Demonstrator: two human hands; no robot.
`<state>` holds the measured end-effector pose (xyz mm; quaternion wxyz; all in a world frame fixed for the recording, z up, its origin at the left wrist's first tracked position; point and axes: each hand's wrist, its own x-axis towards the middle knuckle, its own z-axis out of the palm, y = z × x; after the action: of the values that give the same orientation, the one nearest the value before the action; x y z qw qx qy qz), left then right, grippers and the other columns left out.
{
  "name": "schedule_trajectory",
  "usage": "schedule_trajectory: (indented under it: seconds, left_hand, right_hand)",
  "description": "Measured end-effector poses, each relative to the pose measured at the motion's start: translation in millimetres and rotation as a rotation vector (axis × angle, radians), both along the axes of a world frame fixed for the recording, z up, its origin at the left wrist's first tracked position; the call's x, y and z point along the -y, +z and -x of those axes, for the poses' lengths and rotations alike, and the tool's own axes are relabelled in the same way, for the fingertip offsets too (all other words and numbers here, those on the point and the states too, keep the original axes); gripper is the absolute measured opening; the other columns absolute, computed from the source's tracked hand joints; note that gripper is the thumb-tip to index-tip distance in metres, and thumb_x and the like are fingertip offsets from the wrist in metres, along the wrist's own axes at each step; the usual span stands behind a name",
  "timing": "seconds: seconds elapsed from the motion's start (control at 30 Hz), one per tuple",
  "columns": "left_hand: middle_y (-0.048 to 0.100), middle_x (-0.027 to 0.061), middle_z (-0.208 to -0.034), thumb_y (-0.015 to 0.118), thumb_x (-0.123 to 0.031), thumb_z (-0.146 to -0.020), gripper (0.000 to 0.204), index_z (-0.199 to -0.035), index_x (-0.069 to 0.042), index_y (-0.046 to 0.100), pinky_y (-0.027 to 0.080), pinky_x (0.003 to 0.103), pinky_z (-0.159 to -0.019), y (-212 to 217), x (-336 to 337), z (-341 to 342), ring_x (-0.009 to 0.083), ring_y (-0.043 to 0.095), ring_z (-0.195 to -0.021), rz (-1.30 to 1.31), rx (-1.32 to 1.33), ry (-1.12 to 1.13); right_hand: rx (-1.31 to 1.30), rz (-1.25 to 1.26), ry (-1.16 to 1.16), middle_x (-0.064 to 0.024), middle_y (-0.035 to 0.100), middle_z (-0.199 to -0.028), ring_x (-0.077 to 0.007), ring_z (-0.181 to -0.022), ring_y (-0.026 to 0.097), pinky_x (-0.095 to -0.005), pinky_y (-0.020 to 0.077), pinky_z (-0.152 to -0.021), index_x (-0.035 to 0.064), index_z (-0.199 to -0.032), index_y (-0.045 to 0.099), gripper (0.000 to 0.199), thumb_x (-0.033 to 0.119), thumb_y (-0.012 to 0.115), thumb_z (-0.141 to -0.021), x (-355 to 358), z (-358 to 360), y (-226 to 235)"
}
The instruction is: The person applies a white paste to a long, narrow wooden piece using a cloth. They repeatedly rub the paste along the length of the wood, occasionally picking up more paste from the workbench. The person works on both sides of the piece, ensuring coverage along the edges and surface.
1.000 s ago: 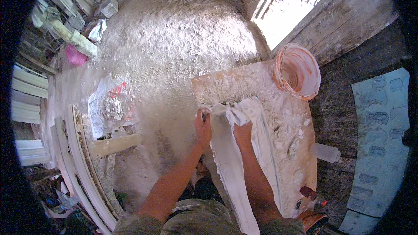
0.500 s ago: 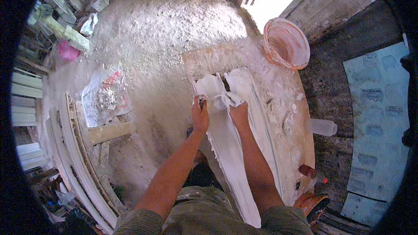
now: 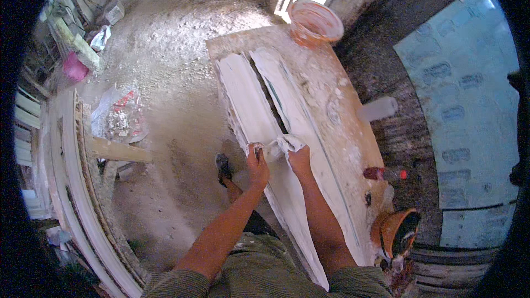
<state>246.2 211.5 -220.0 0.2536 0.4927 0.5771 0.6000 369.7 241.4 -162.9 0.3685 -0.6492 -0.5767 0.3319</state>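
Note:
My left hand [image 3: 258, 166] and my right hand [image 3: 299, 163] are both closed on a white, plaster-coated strip of limp material [image 3: 289, 143], stretched across between them. It looks like wet cloth or fibre; I cannot tell which. Beneath it runs a long white plaster moulding [image 3: 243, 96], lengthwise on the board-topped table [image 3: 221, 44]. A dark narrow gap splits the moulding's far part from a second white length [image 3: 287, 85] on its right. Around my hands and nearer to me the white surface looks smooth and wet.
An orange plaster-smeared basin [image 3: 316, 25] stands at the table's far right. Along the right edge are a whitish translucent bottle [image 3: 378, 109], a red-capped bottle [image 3: 383, 174] and an orange bucket [image 3: 398, 232]. Long white mouldings [image 3: 69, 187] lean at left. A plastic sack [image 3: 118, 116] lies on the floor.
My hands have come back along the moulding toward me, away from its far end, with the strip still between them. The view has shifted, and my foot now shows on the floor at left.

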Motion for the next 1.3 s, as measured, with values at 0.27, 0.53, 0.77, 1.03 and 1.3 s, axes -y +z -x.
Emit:
schedule_trajectory:
  seconds: [0.27,0.53,0.77,1.03,1.3]
  left_hand:
    - [0.059,0.0198,-0.084,0.046,-0.007,-0.096,0.014,-0.11,-0.006,0.049,0.044,0.041,-0.067,14.8,143.8,-53.3,0.0343,0.057,-0.07,0.429,0.143,-0.085]
    - [0.059,0.0193,-0.088,0.046,-0.006,-0.096,0.013,-0.108,-0.004,0.048,0.045,0.039,-0.075,7.0,275.3,-108.1,0.0342,0.058,-0.079,0.324,0.241,-0.118]
    - [0.06,0.0175,-0.094,0.045,-0.004,-0.096,0.013,-0.109,-0.002,0.047,0.045,0.037,-0.081,-0.2,392.0,-159.0,0.0316,0.06,-0.09,0.26,0.224,-0.102]
    - [0.06,0.0167,-0.091,0.047,-0.005,-0.096,0.015,-0.11,-0.002,0.048,0.046,0.035,-0.075,12.3,540.4,-220.5,0.0281,0.06,-0.081,0.271,0.213,-0.058]
    - [0.059,0.0177,-0.085,0.047,-0.008,-0.096,0.014,-0.109,-0.003,0.048,0.044,0.037,-0.069,6.9,700.8,-287.2,0.0283,0.058,-0.073,0.2,0.115,-0.042]
  right_hand:
    - [-0.074,0.028,0.014,-0.0097,0.07,-0.102,-0.018,-0.093,0.065,-0.0295,0.0507,-0.083,-0.0004,-0.107,0.067,0.024,0.01,0.066,-0.085,144.8,-59.7,-3.3]
    - [-0.091,0.004,-0.073,-0.0102,0.069,-0.103,-0.0157,-0.091,0.064,-0.0277,0.0504,-0.081,0.0005,-0.106,0.068,0.022,0.009,0.067,-0.086,287.1,-117.1,-28.9]
    - [-0.065,-0.063,-0.031,-0.0096,0.068,-0.103,-0.0157,-0.093,0.063,-0.0271,0.0496,-0.082,-0.0001,-0.107,0.068,0.022,0.007,0.065,-0.086,400.1,-168.7,-39.9]
    - [-0.112,-0.116,-0.002,-0.0141,0.068,-0.101,-0.0261,-0.095,0.064,-0.0338,0.049,-0.087,0.0013,-0.1,0.068,0.018,0.01,0.067,-0.084,541.4,-229.2,-46.0]
    - [-0.022,-0.081,-0.039,-0.0137,0.069,-0.102,-0.0269,-0.097,0.065,-0.0331,0.0484,-0.089,0.0027,-0.101,0.069,0.019,0.011,0.067,-0.085,706.6,-291.3,-30.3]
